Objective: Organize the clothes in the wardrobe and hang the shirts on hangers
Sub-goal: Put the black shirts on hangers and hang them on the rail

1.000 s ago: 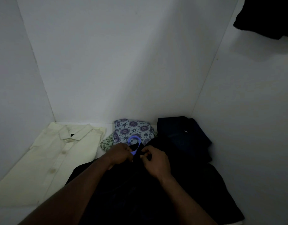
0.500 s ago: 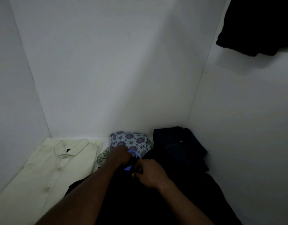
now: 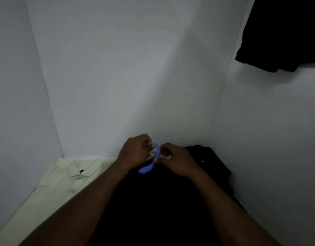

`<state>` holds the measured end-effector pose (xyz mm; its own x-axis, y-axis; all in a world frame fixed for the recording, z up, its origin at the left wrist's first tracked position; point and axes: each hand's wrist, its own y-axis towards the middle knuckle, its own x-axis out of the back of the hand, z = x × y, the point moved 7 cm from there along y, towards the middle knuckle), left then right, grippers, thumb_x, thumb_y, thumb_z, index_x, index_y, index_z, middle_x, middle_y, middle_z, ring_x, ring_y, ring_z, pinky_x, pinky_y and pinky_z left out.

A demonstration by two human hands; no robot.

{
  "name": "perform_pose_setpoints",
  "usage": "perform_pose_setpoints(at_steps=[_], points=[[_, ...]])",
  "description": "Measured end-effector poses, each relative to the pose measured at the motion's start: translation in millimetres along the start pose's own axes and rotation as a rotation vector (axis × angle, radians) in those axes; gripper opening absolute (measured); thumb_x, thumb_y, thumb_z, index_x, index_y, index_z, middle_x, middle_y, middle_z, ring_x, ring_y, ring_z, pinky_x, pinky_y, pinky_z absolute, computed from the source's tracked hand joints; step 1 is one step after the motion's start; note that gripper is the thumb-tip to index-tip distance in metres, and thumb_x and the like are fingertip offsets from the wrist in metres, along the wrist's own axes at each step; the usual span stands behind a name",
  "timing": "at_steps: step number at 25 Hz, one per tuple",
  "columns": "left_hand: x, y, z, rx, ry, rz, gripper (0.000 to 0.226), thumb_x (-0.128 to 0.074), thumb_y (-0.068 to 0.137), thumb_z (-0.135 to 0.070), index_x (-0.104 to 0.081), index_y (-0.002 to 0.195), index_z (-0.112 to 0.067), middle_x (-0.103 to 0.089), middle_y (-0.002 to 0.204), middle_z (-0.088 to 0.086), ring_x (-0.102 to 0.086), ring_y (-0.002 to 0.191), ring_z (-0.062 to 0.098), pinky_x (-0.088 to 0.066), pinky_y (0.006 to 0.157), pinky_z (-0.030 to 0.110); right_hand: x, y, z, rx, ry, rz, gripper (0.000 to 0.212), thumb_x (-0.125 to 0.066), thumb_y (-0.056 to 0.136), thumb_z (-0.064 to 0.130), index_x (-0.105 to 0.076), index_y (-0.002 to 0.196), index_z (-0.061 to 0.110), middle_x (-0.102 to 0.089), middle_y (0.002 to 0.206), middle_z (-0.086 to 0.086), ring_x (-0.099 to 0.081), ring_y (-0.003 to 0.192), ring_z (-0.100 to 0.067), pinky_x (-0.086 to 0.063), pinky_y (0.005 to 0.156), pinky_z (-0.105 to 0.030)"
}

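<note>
I see the purple hanger (image 3: pixel 145 169) with its curved hook standing up from the collar of the black shirt (image 3: pixel 153 206), which lies spread out nearest me. A cream button-up shirt (image 3: pixel 64 178) lies flat to its left. A dark folded garment (image 3: pixel 213 162) sits in the right corner. Another black garment (image 3: pixel 284 36) hangs upper right.

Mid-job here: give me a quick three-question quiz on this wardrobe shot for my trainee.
1. True or false: the folded cream button-up shirt lies left of the spread black shirt.
2. What do the left hand and right hand hold? A) purple plastic hanger B) cream shirt C) white sock
3. Fill in: the dark garment at top right is ____, not folded.
Key: 1 true; 2 A; 3 hanging.
</note>
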<state>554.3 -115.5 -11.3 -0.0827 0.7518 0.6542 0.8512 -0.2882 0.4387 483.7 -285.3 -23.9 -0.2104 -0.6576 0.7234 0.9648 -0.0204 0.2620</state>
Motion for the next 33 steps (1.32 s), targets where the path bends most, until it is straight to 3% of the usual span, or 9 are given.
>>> perform_pose_setpoints(at_steps=[3,6,9,11,13,16,21,28,33], points=[[65,10,-48,-0.066,-0.295,-0.222,0.015,-0.074,0.089,-0.03,-0.065,0.082,-0.02,-0.065,0.06,-0.005,-0.06,0.052,0.014,-0.049,0.057,0.028,33,17,59,0.141,0.138,-0.015,0.024,-0.079,0.086,0.045,-0.072,0.089,0.022,-0.073,0.08,0.01,-0.063,0.072,-0.001,-0.051,0.074,-0.028],[113,21,-73,-0.026,-0.537,-0.232,0.012,-0.069,0.096,-0.02,-0.066,0.088,-0.011,-0.065,0.06,0.0,-0.06,0.051,0.016,-0.051,0.055,0.027,65,32,115,0.202,0.058,-0.027,0.028,-0.077,0.088,0.047,-0.071,0.081,0.02,-0.069,0.073,0.008,-0.058,0.065,-0.002,-0.046,0.069,-0.027],[150,28,-104,-0.108,-0.635,-0.163,0.013,-0.066,0.099,-0.016,-0.067,0.09,-0.007,-0.065,0.065,0.006,-0.06,0.056,0.018,-0.054,0.056,0.031,89,44,163,0.246,0.089,0.017,0.026,-0.078,0.086,0.051,-0.077,0.093,0.026,-0.076,0.09,0.011,-0.07,0.085,-0.007,-0.054,0.081,-0.029],[177,36,-126,-0.157,-0.663,-0.158,0.012,-0.065,0.099,-0.016,-0.067,0.09,-0.007,-0.066,0.067,0.006,-0.061,0.057,0.02,-0.056,0.059,0.036,107,50,188,0.284,0.212,0.046,0.026,-0.079,0.088,0.042,-0.079,0.097,0.017,-0.079,0.099,-0.001,-0.074,0.099,-0.022,-0.056,0.095,-0.042],[208,45,-152,-0.198,-0.607,-0.166,0.016,-0.066,0.099,-0.023,-0.068,0.093,-0.008,-0.07,0.073,0.005,-0.064,0.06,0.021,-0.057,0.062,0.04,130,56,213,0.33,0.293,0.062,0.027,-0.078,0.091,0.032,-0.078,0.098,0.006,-0.078,0.103,-0.016,-0.074,0.096,-0.032,-0.056,0.091,-0.047],[254,55,-178,-0.182,-0.406,-0.199,0.036,-0.061,0.099,-0.05,-0.072,0.1,-0.015,-0.077,0.09,0.002,-0.069,0.071,0.019,-0.057,0.065,0.034,181,58,252,0.425,0.24,-0.048,0.017,-0.077,0.092,0.028,-0.078,0.09,0.011,-0.079,0.098,-0.016,-0.065,0.074,-0.017,-0.05,0.071,-0.033],[274,66,-150,0.248,-0.067,0.126,0.068,-0.048,0.091,-0.076,-0.071,0.101,-0.013,-0.075,0.096,0.008,-0.073,0.08,0.024,-0.055,0.067,0.031,259,52,297,0.499,0.215,-0.185,0.02,-0.074,0.095,0.028,-0.078,0.093,0.008,-0.08,0.092,-0.006,-0.064,0.071,-0.009,-0.049,0.067,-0.023],[259,77,-187,0.268,-0.363,0.403,0.022,-0.056,0.099,-0.018,-0.077,0.097,-0.011,-0.076,0.092,0.012,-0.07,0.08,0.028,-0.054,0.082,0.037,274,49,316,0.551,0.203,-0.149,0.016,-0.073,0.096,0.026,-0.077,0.092,0.011,-0.08,0.095,-0.006,-0.066,0.077,-0.01,-0.053,0.081,-0.029],[284,105,-213,0.065,-0.477,-0.05,0.009,-0.072,0.09,-0.019,-0.076,0.095,-0.013,-0.069,0.081,0.004,-0.062,0.071,0.023,-0.048,0.065,0.028,292,52,284,0.38,0.084,-0.226,0.02,-0.082,0.088,0.027,-0.08,0.089,0.008,-0.078,0.094,-0.018,-0.068,0.079,-0.019,-0.058,0.09,-0.048]])
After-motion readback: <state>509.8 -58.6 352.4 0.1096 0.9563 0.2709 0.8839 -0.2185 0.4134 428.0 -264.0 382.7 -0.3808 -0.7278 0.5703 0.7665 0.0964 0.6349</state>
